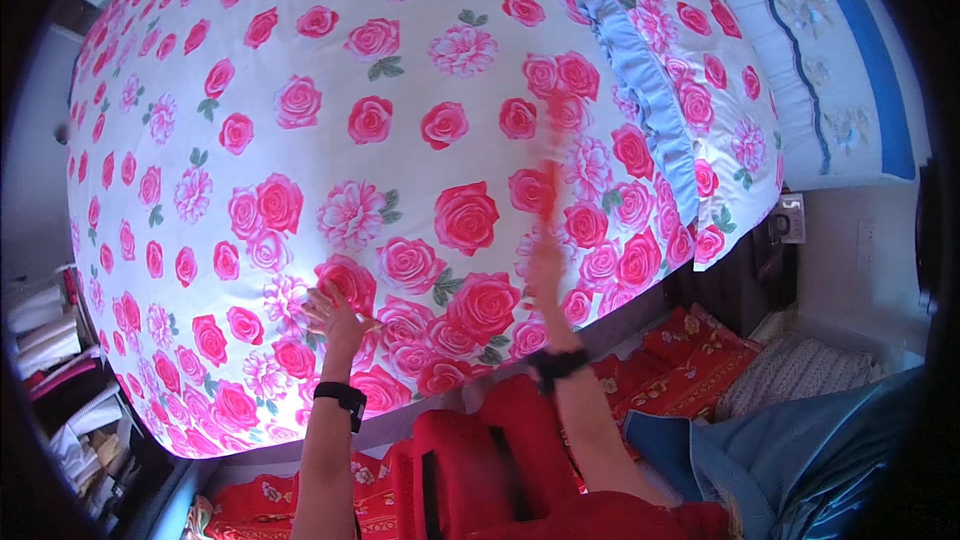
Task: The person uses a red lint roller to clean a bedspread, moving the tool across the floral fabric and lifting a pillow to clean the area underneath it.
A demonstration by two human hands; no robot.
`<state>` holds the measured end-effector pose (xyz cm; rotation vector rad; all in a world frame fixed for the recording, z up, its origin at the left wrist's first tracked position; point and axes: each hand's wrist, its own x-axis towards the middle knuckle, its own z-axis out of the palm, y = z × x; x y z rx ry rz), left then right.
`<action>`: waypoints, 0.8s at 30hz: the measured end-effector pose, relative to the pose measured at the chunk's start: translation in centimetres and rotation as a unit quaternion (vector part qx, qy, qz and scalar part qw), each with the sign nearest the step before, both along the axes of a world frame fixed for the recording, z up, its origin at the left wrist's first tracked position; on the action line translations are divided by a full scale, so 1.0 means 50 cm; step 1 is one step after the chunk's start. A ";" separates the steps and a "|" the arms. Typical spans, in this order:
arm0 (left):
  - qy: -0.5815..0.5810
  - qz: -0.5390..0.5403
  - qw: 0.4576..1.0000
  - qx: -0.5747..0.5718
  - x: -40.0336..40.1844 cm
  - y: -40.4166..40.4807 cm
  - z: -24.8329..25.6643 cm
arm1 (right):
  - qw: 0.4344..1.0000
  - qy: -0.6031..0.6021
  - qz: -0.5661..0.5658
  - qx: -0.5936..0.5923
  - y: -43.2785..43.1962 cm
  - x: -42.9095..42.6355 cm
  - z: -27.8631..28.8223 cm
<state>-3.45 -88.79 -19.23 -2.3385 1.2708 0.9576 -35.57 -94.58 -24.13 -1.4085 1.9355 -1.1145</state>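
Note:
A white bedsheet (330, 157) printed with pink and red roses covers the bed before me. My left hand (337, 319) rests on the sheet close to the near edge, fingers spread, holding nothing. A dark band circles each wrist. Farther right, my right hand (545, 270) is blurred and grips a red-handled tool (553, 191), perhaps a bed brush. The tool points away from me over the roses, and its far end is too smeared to make out. Beyond it, to the right, lies a matching rose-print pillow (720, 75) with a blue ruffle (645, 105).
White-and-blue embroidered fabric (817, 52) lies past the pillow. Stacked books or papers (60, 352) fill a shelf at left. Along the bed's near side are red patterned cloth (667, 360), a grey patterned cushion (795, 375) and blue fabric (787, 450).

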 end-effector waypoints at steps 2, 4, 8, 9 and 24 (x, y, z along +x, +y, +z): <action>0.005 0.001 1.000 -0.011 0.013 0.009 -0.009 | 0.962 -0.216 0.106 0.131 -0.074 0.226 0.044; 0.007 -0.008 1.000 -0.012 0.005 0.008 -0.003 | 0.936 -0.166 0.263 0.164 -0.129 0.345 0.111; -0.020 -0.023 0.999 0.013 0.014 0.010 -0.010 | 0.925 -0.054 0.317 0.202 -0.209 0.343 0.114; -0.009 -0.026 0.999 0.017 0.000 0.002 -0.006 | 0.937 -0.070 0.287 0.185 -0.224 0.294 0.089; -0.006 -0.015 0.988 -0.155 0.006 0.123 -0.012 | 0.844 0.234 0.000 0.483 0.545 -0.666 0.201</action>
